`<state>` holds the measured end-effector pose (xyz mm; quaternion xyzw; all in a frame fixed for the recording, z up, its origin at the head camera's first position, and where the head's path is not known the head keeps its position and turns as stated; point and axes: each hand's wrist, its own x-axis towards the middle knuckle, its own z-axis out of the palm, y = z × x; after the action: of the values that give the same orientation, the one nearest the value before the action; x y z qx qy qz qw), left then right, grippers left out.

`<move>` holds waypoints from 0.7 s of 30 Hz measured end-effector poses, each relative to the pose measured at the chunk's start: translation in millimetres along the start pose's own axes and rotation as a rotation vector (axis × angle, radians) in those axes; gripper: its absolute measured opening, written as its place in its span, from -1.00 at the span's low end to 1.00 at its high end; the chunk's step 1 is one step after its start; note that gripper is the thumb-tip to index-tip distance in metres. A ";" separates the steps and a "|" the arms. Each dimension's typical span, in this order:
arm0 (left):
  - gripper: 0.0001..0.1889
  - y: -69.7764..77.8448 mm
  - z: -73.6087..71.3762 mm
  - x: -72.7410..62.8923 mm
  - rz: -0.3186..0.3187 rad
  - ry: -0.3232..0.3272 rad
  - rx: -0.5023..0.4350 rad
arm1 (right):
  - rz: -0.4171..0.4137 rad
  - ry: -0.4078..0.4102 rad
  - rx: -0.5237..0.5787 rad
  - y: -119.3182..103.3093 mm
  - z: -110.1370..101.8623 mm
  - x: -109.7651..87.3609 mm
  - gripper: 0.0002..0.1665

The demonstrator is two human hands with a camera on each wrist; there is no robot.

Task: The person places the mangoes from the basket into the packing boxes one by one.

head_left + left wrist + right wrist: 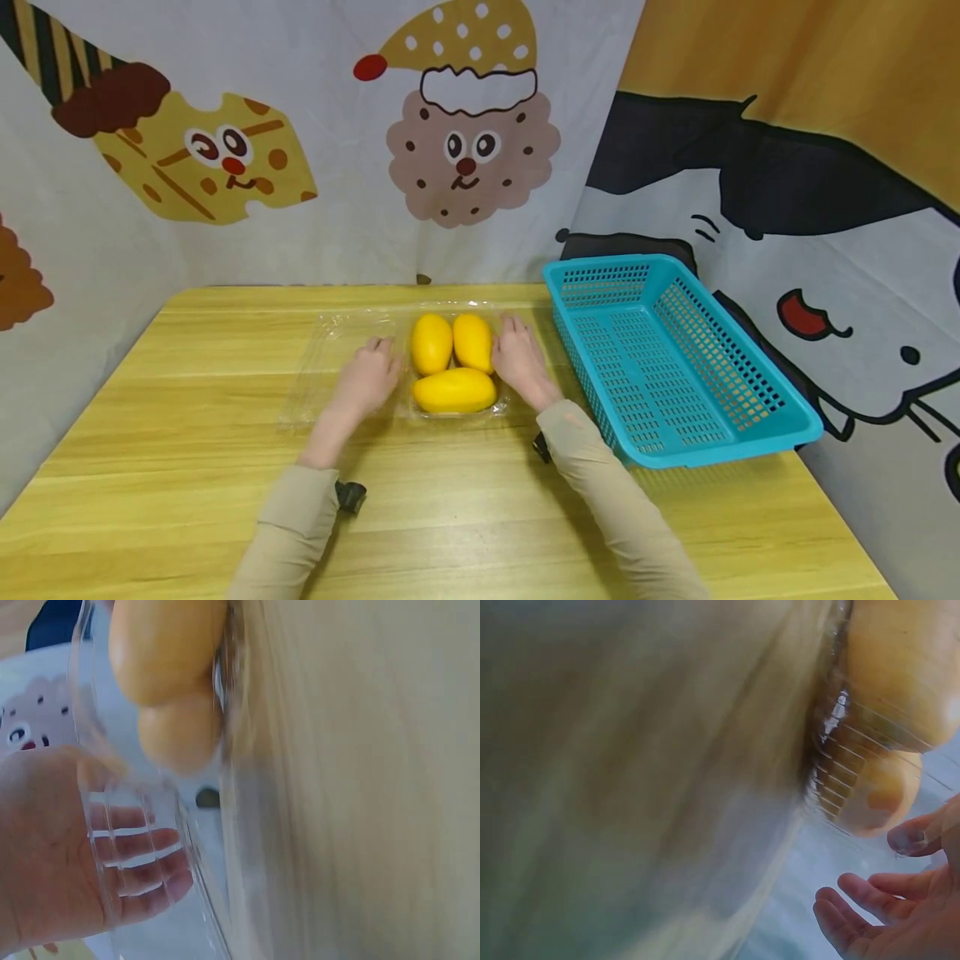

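Three yellow mangoes (454, 391) lie in one half of a clear plastic clamshell box (501, 407), whose lid (307, 392) is folded out flat to the left. My left hand (369, 379) is over the lid side, beside the mangoes. In the left wrist view its fingers (142, 862) are extended and seen through the clear plastic. My right hand (519, 354) is at the box's right side, close to the upper right mango (472, 342). In the right wrist view its fingers (877, 900) are loosely bent, with the thumb apart from them near the plastic.
To the right stands a turquoise perforated basket (600, 375) at the edge of the wooden table (450, 517). A printed cartoon curtain (300, 250) hangs behind the table. Both wrists carry small black devices.
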<state>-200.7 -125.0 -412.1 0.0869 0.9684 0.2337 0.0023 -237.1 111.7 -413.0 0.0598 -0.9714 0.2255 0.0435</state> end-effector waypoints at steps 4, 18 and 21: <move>-0.47 -19.2 -10.2 -1.6 -0.034 -0.003 -0.012 | -0.013 0.013 -0.020 1.6 2.8 -1.7 -0.43; -0.62 -77.2 -44.4 -20.1 -0.354 -0.092 0.108 | 0.035 -0.020 -0.007 0.0 4.0 -3.4 -0.40; -0.72 -82.8 -48.0 -24.3 -0.362 -0.165 0.105 | 0.054 -0.034 -0.002 0.2 3.6 -3.1 -0.39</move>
<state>-192.7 -223.4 -407.8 -0.0696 0.9756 0.1708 0.1188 -234.2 110.6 -416.7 0.0372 -0.9735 0.2247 0.0210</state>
